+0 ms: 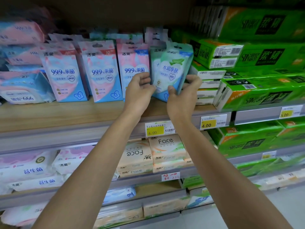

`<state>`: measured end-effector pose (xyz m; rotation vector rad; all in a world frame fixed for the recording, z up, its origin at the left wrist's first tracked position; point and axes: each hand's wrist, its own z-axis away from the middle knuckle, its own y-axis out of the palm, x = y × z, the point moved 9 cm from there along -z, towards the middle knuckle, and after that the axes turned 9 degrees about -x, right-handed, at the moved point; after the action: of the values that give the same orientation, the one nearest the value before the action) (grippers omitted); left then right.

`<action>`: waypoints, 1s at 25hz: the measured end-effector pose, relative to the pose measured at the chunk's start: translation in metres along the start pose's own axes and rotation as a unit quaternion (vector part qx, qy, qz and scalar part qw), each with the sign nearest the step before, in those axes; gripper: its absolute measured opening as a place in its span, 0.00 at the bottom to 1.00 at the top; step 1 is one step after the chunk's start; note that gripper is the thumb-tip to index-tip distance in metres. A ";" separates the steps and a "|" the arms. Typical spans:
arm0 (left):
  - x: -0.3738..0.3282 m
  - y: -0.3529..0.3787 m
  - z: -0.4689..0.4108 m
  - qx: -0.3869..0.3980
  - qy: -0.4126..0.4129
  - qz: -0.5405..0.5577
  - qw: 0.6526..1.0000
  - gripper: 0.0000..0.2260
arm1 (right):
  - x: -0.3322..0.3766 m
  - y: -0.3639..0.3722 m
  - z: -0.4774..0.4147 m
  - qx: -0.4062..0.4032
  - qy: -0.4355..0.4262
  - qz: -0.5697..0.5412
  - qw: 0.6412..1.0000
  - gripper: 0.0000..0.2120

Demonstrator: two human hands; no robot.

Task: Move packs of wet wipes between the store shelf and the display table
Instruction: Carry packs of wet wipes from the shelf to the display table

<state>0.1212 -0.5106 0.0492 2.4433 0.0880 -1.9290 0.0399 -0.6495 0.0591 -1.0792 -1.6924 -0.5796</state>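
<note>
Pack of wet wipes [171, 70], green and white, stands tilted at the right end of a row on the wooden shelf [66, 114], its lower edge lifted towards the camera. The right hand [183, 95] grasps its lower right corner, thumb on the front face, fingers wrapped behind and hidden. The left hand [139, 91] is curled on the pack's left edge, thumb against the lower front; its fingertips are out of sight. Both forearms reach up and forward, nearly parallel. A second green pack [156, 63] stands just behind, mostly covered. To the left, pink packs [63, 73] stand upright in a close row, the nearest touching the left hand's knuckles. To the right, green tissue bundles [257, 55] are stacked close against the right hand. A bare strip of shelf lies in front of the row, down to the rail with its yellow price tag [159, 128]. Edges of the view are blurred, and small print cannot be read.
</note>
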 end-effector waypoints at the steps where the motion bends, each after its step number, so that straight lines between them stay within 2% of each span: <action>1: -0.006 -0.003 0.001 -0.002 0.014 0.003 1.000 0.19 | 0.002 -0.003 0.001 -0.001 -0.002 -0.042 0.999 0.21; 3: -0.016 -0.008 0.003 0.010 0.026 0.022 0.999 0.19 | 0.004 -0.003 0.001 0.025 0.002 -0.130 0.991 0.23; 5: -0.021 -0.013 0.004 0.039 0.009 0.065 0.997 0.18 | 0.008 0.006 0.006 0.088 0.013 -0.184 0.979 0.23; 8: -0.020 -0.024 0.008 0.063 -0.015 0.109 0.992 0.14 | 0.013 0.021 0.017 0.170 0.030 -0.191 0.966 0.17; 10: -0.016 -0.037 0.007 0.034 -0.016 0.103 0.994 0.12 | 0.013 0.024 0.013 0.171 0.061 -0.192 0.965 0.12; 11: -0.012 -0.045 0.005 0.014 -0.026 0.103 0.994 0.12 | 0.012 0.027 0.006 0.163 0.075 -0.173 0.968 0.12; 14: 0.002 -0.067 -0.003 -0.037 -0.065 0.103 0.992 0.14 | 0.004 0.043 -0.016 0.164 0.093 -0.065 0.980 0.23; 19: 0.017 -0.077 -0.003 -0.032 -0.109 0.086 0.990 0.14 | -0.023 0.074 -0.039 0.145 0.048 0.081 0.985 0.38; 25: 0.025 -0.078 -0.003 -0.027 -0.124 0.081 0.989 0.15 | -0.014 0.056 -0.031 0.062 0.037 0.152 0.986 0.28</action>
<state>0.1253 -0.4323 0.0265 2.0851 -0.0613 -2.1070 0.1046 -0.6520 0.0512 -1.1828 -1.4432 -0.3101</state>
